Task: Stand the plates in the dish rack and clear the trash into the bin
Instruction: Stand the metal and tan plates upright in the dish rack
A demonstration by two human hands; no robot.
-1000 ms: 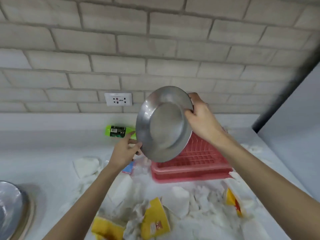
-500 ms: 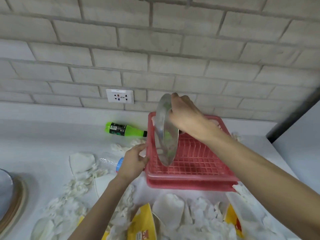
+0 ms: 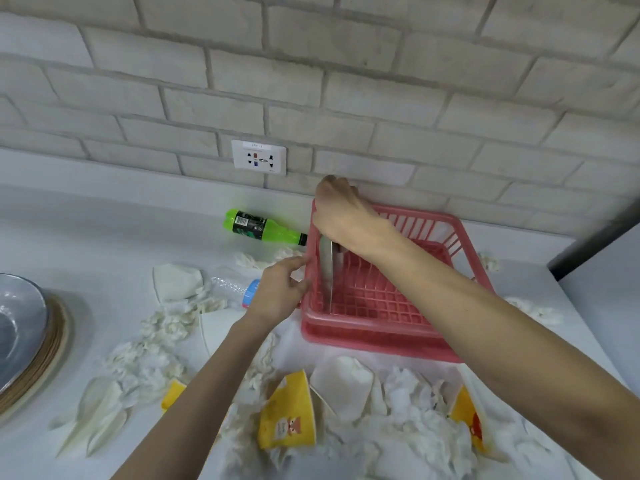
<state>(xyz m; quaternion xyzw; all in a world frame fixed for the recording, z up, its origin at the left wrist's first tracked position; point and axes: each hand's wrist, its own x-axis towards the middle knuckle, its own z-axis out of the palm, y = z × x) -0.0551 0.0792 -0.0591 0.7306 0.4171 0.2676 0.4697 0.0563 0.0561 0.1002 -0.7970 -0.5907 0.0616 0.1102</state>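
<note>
Fingers [image 3: 334, 188] of right hand [image 3: 341, 216] curled down over top rim of steel plate [image 3: 325, 271], gripping it. Plate on edge, upright, edge-on to camera, lower rim down among prongs at left end of pink dish rack [image 3: 398, 296]. Whether rim rests fully on rack floor: cannot tell, hand and rack wall in the way.

Left hand [image 3: 280, 292] at 9 o'clock of plate, just outside rack's left wall. Fingers [image 3: 294, 263] loosely bent, tips against wall near its top edge; nothing enclosed in hand.

Outward from rack:
- 10 o'clock: green bottle [image 3: 261, 227] lying on its side, dark cap pointing toward rack corner.
- 9 o'clock, behind left hand: clear crushed bottle [image 3: 232, 289] with blue cap, lying flat.
- 6 o'clock: yellow paper cups [image 3: 287, 414], flattened, among crumpled white tissue [image 3: 415, 434] and torn white paper.
- 7 to 8 o'clock: more tissue wads and white cup pieces [image 3: 176, 280] strewn over white counter [image 3: 86, 244].
- 3 o'clock: small tissue scraps [image 3: 490, 261] near rack's right side.
- Far 9 o'clock, frame edge: stacked plates [image 3: 17, 323] on woven round mat [image 3: 48, 358], partly cut off.
- 11 o'clock, on brick wall: white socket plate [image 3: 259, 157].
</note>
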